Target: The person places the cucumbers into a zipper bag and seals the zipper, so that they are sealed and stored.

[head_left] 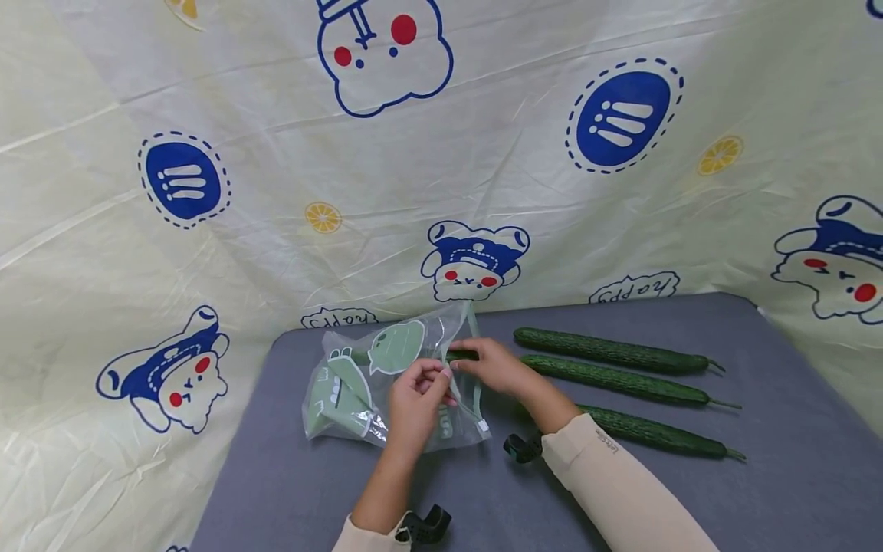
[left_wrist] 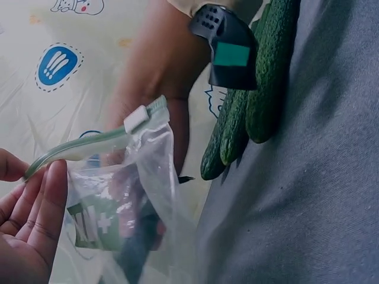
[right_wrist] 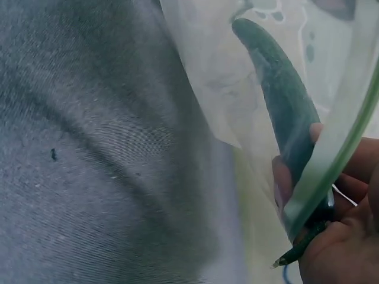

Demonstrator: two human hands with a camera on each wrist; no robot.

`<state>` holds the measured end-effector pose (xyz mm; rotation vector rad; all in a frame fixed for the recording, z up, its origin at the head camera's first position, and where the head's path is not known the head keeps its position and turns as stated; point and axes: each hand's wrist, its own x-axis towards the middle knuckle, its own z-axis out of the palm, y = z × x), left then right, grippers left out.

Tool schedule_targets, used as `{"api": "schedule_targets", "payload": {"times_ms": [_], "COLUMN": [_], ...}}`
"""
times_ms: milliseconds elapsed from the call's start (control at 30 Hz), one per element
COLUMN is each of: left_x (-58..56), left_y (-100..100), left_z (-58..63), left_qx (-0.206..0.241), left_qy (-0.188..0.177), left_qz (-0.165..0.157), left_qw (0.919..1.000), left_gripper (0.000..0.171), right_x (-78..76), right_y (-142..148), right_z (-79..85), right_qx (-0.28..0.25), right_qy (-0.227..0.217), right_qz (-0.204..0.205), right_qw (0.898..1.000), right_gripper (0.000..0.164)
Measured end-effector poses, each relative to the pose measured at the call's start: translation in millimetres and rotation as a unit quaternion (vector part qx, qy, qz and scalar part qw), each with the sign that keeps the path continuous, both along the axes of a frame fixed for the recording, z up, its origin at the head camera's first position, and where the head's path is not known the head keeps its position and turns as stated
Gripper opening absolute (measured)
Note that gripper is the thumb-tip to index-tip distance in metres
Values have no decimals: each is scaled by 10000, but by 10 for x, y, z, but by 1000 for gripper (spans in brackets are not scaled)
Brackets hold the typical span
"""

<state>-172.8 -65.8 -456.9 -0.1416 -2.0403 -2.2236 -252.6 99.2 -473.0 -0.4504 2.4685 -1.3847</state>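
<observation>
A clear zip bag point(head_left: 396, 346) with green cartoon prints lies on the grey table, its mouth facing right. The left hand point(head_left: 416, 402) pinches the near lip of that mouth between thumb and fingers, as the left wrist view also shows. At the opening, the right hand point(head_left: 495, 368) grips a dark green cucumber point(right_wrist: 284, 97) near its stem end. Most of this cucumber is inside the bag, seen through the plastic in the right wrist view; its stem sticks out past the hand. A white slider point(left_wrist: 137, 119) sits at one end of the green zip strip.
Three more cucumbers lie side by side to the right: a far one point(head_left: 610, 350), a middle one point(head_left: 621, 381) and a near one point(head_left: 651, 433), partly behind the right forearm. Behind the grey table point(head_left: 276, 475) hangs a pale printed sheet point(head_left: 262, 100).
</observation>
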Motion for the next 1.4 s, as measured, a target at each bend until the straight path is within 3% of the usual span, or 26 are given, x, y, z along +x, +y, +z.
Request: {"api": "schedule_targets", "payload": {"times_ms": [133,433,800,1100,1400], "left_x": [-11,-57,-119,-134,-163], "left_y": [-51,-145,-193,-187,-241], "left_z": [14,-6,-66,-95,-99], "left_qx": [34,-107,-110,-179,-16], "left_qy": [-26,-114,-148,-186,-100], "left_qz": [82,299,397,385,703], "left_qw": [10000,9994,9990,9989,9975], "left_gripper": [12,12,13,13,13], "right_x": [-83,-170,-155,-64,218], "right_y": [-33,-152,-207,-68,216], "right_z": [-147,-484,-466,-528,-220], "right_qx": [-155,332,771,-18,-591], "right_qy": [-48,193,564,652,729], "right_qz": [-8,-324,-784,-964,-1184], "right_qw": [9999,9987,9923,9932,9885], "right_gripper": [35,32,30,39,48]}}
